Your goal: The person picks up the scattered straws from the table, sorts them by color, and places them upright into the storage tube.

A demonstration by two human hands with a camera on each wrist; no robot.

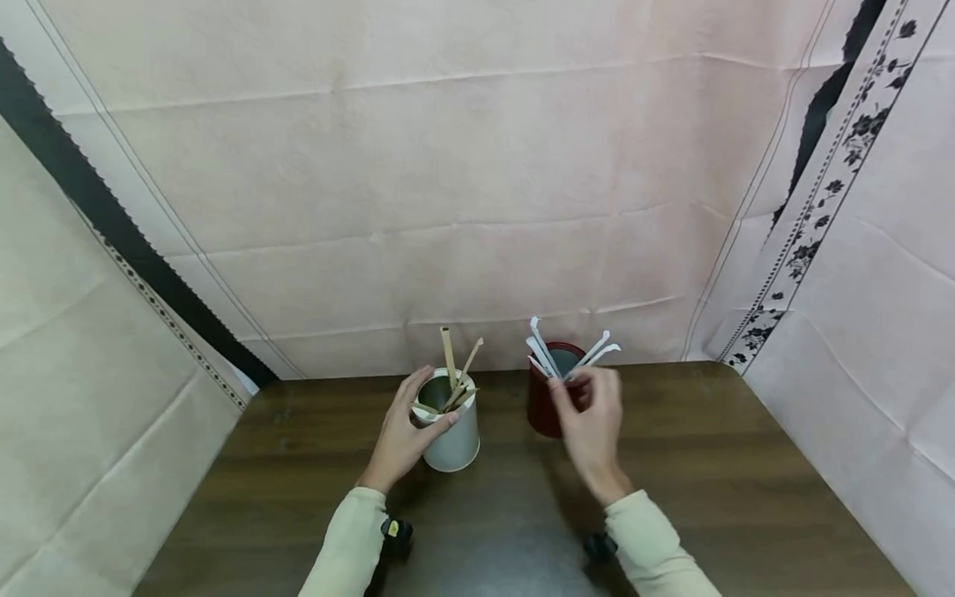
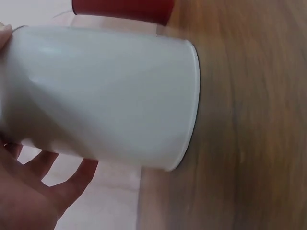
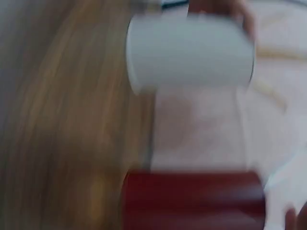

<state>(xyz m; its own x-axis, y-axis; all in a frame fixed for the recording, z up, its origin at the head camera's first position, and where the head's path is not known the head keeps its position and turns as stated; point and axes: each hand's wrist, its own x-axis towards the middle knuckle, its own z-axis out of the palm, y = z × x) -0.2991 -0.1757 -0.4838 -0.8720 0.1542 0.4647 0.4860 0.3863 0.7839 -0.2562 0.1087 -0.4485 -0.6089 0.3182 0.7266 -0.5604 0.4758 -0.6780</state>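
Note:
A pale grey-white can (image 1: 452,439) stands on the table with several tan sticks (image 1: 449,356) leaning out of its mouth. My left hand (image 1: 403,435) grips it near the rim, the thumb in front and the fingers round the far left side. Just right of it is a dark red can (image 1: 542,406) with several white, paper-like wrapped sticks (image 1: 548,356) fanned out of the top. My right hand (image 1: 593,423) is at that can's front rim, thumb and fingers bent loosely beside the white sticks. In the blurred right wrist view, only its fingertips (image 3: 290,219) show, with nothing visible between them.
Both cans stand near the back edge of a brown wooden table (image 1: 507,531). Behind it hangs a creased, pale cloth (image 1: 448,182), with more cloth at the left and right sides. A small dark device (image 1: 398,529) is on the left wrist.

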